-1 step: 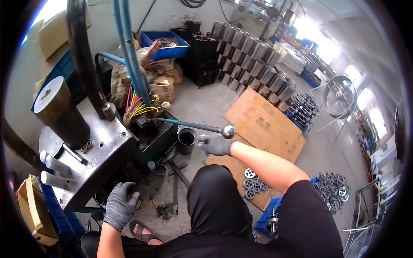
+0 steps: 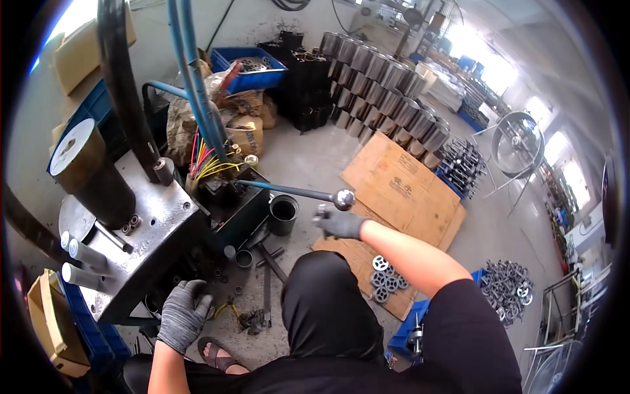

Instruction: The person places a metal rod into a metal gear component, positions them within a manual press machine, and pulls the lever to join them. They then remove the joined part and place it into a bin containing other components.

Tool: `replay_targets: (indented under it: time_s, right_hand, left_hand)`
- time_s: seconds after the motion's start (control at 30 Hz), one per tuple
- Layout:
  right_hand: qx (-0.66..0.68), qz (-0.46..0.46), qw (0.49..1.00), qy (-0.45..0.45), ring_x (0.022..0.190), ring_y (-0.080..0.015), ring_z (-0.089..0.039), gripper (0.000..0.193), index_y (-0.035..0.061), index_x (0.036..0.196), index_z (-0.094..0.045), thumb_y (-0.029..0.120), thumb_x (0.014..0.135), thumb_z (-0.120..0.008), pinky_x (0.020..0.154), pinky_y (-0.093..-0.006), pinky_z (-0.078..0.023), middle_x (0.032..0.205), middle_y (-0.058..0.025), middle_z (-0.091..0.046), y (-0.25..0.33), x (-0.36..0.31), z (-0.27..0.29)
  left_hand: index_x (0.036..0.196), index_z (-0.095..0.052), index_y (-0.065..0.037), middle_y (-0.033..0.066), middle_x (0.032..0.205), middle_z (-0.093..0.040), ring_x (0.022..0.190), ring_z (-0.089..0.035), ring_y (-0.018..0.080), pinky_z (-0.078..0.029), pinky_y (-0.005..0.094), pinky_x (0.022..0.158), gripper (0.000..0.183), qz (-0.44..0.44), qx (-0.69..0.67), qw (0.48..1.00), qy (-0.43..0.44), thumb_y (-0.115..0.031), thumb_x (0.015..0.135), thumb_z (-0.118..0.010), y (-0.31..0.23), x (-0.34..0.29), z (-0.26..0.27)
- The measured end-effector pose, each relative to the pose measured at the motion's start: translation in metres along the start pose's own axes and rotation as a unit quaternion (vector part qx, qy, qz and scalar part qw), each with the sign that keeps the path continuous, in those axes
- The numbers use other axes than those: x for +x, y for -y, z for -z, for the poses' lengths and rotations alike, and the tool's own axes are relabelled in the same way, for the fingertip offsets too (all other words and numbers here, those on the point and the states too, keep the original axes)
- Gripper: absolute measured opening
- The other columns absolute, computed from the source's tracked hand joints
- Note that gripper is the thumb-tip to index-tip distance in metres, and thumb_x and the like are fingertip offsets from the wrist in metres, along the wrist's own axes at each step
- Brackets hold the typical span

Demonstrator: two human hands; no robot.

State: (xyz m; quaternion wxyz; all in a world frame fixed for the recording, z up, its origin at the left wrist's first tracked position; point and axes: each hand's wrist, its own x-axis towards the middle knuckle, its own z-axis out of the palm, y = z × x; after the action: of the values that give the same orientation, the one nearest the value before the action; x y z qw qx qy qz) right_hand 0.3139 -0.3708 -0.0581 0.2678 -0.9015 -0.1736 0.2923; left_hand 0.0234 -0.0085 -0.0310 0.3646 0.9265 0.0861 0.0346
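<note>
My left hand (image 2: 183, 316), in a grey knit glove, is open beside the front edge of the steel machine table (image 2: 152, 226). Its thumb stands apart from the fingers. My right hand (image 2: 342, 224), in a darker glove, is just below the steel ball knob (image 2: 344, 199) of a blue-and-dark lever (image 2: 289, 189), apart from it. Its fingers are curled together; whatever they may hold is too small to make out. On the table stand a thick dark cylinder (image 2: 98, 177), small ring-shaped parts (image 2: 131, 224), a short rod (image 2: 113, 235) and pale cylinders (image 2: 84, 276).
A dark metal cup (image 2: 283, 215) stands below the lever. Metal wheels (image 2: 380, 293) lie on flattened cardboard (image 2: 401, 180). Stacked metal cylinders (image 2: 387, 98) line the back. Blue bins (image 2: 405, 338) and a pile of wheels (image 2: 504, 289) are at right; a floor fan (image 2: 518, 146) stands farther off.
My right hand has shifted slightly to the right, still below the ball knob. My left hand and the lever keep nearly the same place.
</note>
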Motion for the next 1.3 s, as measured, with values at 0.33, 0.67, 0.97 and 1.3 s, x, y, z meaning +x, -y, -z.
replay_targets:
  time_s: [0.33, 0.67, 0.97, 1.3]
  right_hand:
    - [0.568, -0.266, 0.674, -0.390, 0.060, -0.0307, -0.071, 0.039, 0.0056, 0.097, -0.059, 0.044, 0.102, -0.058, 0.049, -0.0445, -0.062, 0.081, -0.0131, -0.068, -0.390, -0.160, -0.166]
    - [0.609, -0.345, 0.444, -0.559, 0.058, -0.0312, -0.070, 0.049, 0.0023, 0.100, -0.060, 0.051, 0.101, -0.058, 0.048, -0.0406, -0.061, 0.083, -0.0157, -0.068, -0.471, -0.186, -0.229]
    - [0.477, -0.185, 0.699, -0.500, 0.090, -0.0161, -0.066, 0.027, 0.0044, 0.125, -0.060, 0.020, 0.103, -0.066, 0.081, -0.0324, -0.057, 0.103, -0.0072, -0.069, -0.428, -0.174, -0.259]
    - [0.623, -0.060, 0.599, -0.500, 0.094, -0.0184, -0.064, 0.028, 0.0046, 0.100, -0.063, 0.001, 0.081, -0.083, 0.084, -0.0324, -0.058, 0.093, -0.0064, -0.066, -0.499, -0.168, -0.285]
  left_hand:
    - [0.118, -0.068, 0.000, 0.0206, 0.110, -0.068, 0.103, -0.068, 0.0390, -0.055, 0.0429, 0.091, 0.031, 0.012, 0.026, 0.996, 0.084, -0.013, 0.090, -0.072, 0.022, -0.009, -0.018]
    - [0.116, -0.069, -0.002, 0.0213, 0.111, -0.070, 0.104, -0.068, 0.0395, -0.055, 0.0445, 0.091, 0.031, 0.050, 0.092, 0.981, 0.163, -0.017, 0.090, -0.073, 0.052, -0.005, -0.057]
    - [0.114, -0.071, -0.002, 0.0226, 0.108, -0.070, 0.102, -0.067, 0.0414, -0.054, 0.0473, 0.089, 0.032, 0.051, 0.160, 0.964, 0.206, -0.025, 0.092, -0.072, 0.082, -0.009, -0.069]
    - [0.114, -0.071, -0.001, 0.0225, 0.109, -0.071, 0.103, -0.068, 0.0407, -0.055, 0.0462, 0.090, 0.034, 0.070, 0.183, 0.952, 0.235, -0.027, 0.091, -0.072, 0.091, -0.003, -0.079]
